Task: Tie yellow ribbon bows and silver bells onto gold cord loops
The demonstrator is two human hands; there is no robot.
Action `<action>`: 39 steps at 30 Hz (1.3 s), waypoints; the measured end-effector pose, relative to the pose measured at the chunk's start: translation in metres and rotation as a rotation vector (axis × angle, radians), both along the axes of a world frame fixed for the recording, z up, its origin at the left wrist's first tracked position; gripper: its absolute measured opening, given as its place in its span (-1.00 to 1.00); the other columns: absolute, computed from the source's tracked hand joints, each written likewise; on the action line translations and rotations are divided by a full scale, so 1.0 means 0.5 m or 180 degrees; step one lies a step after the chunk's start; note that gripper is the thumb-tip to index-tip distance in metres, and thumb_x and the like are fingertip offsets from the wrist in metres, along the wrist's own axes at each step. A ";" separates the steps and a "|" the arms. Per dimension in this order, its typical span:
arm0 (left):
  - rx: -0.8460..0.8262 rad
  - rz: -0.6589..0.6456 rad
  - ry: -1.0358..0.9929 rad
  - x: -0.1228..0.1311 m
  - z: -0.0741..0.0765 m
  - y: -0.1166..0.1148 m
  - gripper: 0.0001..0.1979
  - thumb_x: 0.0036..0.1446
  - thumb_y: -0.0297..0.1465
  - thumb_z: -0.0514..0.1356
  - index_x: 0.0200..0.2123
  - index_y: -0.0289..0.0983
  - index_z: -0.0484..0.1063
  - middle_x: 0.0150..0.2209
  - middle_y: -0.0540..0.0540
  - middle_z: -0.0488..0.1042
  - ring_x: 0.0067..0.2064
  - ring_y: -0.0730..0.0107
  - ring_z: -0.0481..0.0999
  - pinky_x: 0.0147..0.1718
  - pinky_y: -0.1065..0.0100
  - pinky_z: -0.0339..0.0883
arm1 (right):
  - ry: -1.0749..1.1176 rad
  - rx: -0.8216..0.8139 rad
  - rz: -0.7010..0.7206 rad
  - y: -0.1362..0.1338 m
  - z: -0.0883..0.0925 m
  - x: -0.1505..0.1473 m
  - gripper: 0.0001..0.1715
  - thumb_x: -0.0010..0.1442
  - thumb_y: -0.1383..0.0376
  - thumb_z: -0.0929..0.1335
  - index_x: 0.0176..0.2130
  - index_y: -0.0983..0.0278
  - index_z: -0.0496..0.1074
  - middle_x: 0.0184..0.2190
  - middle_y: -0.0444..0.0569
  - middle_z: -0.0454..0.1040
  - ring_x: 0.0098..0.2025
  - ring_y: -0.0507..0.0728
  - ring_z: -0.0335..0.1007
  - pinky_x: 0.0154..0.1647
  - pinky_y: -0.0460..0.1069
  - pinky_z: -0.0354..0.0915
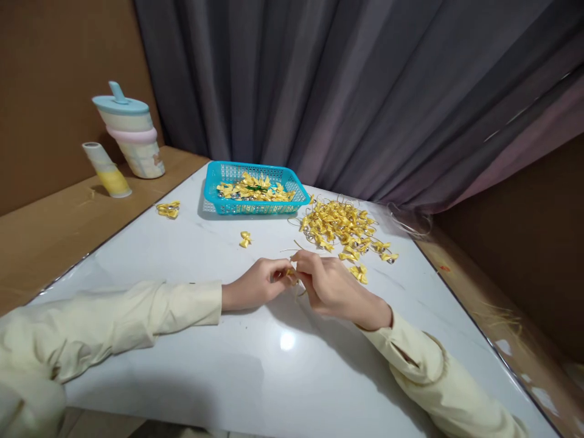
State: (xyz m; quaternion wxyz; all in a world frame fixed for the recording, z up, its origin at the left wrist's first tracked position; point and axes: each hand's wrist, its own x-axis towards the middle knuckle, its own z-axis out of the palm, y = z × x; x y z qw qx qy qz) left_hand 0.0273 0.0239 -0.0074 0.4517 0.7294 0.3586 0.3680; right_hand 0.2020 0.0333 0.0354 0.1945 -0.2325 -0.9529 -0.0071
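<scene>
My left hand [263,281] and my right hand [326,281] meet over the white tabletop [219,371], fingertips pinched close together. Between them shows a bit of a yellow ribbon bow [291,273], mostly hidden by the fingers. Thin gold cord ends stick out above and below the right fingers. Beyond my left hand lies a single yellow bow [245,239]. To the right of my right hand, another bow [358,274] lies at the edge of a pile of yellow bows [337,222] with silvery bells and looped cords.
A blue mesh basket [255,210] holding more yellow bows stands at the back. A few bows [168,210] lie at the left edge. A tumbler [137,146] and a white-and-yellow roll [108,171] stand on the brown surface. Grey curtains [283,79] hang behind.
</scene>
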 end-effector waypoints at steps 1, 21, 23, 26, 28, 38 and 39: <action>-0.0045 -0.0024 -0.0024 0.000 -0.001 0.000 -0.80 0.11 -0.35 0.06 -0.51 -0.31 0.28 -0.56 0.05 0.20 -0.47 0.49 0.17 -0.47 0.43 0.12 | 0.0100 0.0004 0.0005 -0.001 0.000 -0.001 -0.71 0.11 0.52 0.15 -0.13 0.32 0.09 -0.43 -0.03 0.39 -0.54 0.01 0.21 -0.55 -0.09 0.03; -0.0279 -0.0138 0.0237 0.000 0.010 -0.002 -0.74 0.16 -0.30 0.05 -0.52 -0.32 0.28 -0.53 0.03 0.28 -0.45 0.47 0.25 -0.43 0.41 0.14 | 0.1877 0.0218 -0.0196 -0.020 0.094 0.035 -0.62 0.09 0.58 0.26 -0.24 0.17 0.05 -0.56 -0.23 0.19 -0.63 -0.06 0.07 -0.65 -0.11 0.03; -0.0271 -0.0117 0.0259 0.001 0.012 -0.001 -0.73 0.15 -0.30 0.05 -0.54 -0.32 0.26 -0.55 0.04 0.27 -0.46 0.48 0.25 -0.43 0.41 0.13 | 0.2000 0.0199 -0.0199 -0.018 0.099 0.040 -0.57 0.07 0.59 0.27 -0.20 0.17 0.04 -0.58 -0.26 0.14 -0.65 -0.06 0.01 -0.66 -0.11 -0.01; -0.0225 -0.0124 0.0268 0.001 0.016 -0.001 -0.73 0.15 -0.31 0.06 -0.54 -0.32 0.26 -0.55 0.04 0.27 -0.46 0.48 0.25 -0.43 0.41 0.13 | 0.2087 0.0070 -0.0309 -0.014 0.104 0.048 -0.55 0.06 0.58 0.29 -0.21 0.16 0.03 -0.61 -0.28 0.11 -0.65 -0.05 0.01 -0.65 -0.09 -0.04; -0.0224 -0.0141 0.0273 0.001 0.017 -0.002 -0.75 0.14 -0.32 0.05 -0.53 -0.32 0.27 -0.56 0.04 0.27 -0.46 0.48 0.26 -0.43 0.41 0.13 | 0.2157 -0.0051 -0.0420 -0.007 0.104 0.052 -0.57 0.06 0.56 0.30 -0.24 0.15 0.04 -0.62 -0.29 0.10 -0.66 -0.04 0.01 -0.65 -0.08 -0.05; -0.0260 -0.0212 0.0255 0.000 0.011 -0.003 -0.75 0.14 -0.33 0.04 -0.55 -0.31 0.26 -0.55 0.02 0.30 -0.46 0.47 0.28 -0.41 0.40 0.16 | 0.2460 -0.0479 -0.0765 0.025 0.093 0.065 -0.58 0.05 0.49 0.35 -0.28 0.14 0.04 -0.64 -0.31 0.18 -0.64 -0.01 0.16 -0.59 -0.05 0.11; -0.0260 -0.0196 0.0268 0.000 0.011 -0.003 -0.75 0.14 -0.33 0.04 -0.54 -0.31 0.26 -0.55 0.02 0.30 -0.46 0.47 0.28 -0.41 0.40 0.16 | 0.2490 -0.0436 -0.0804 0.026 0.090 0.065 -0.58 0.05 0.47 0.36 -0.28 0.15 0.04 -0.61 -0.29 0.25 -0.61 0.01 0.23 -0.57 -0.04 0.15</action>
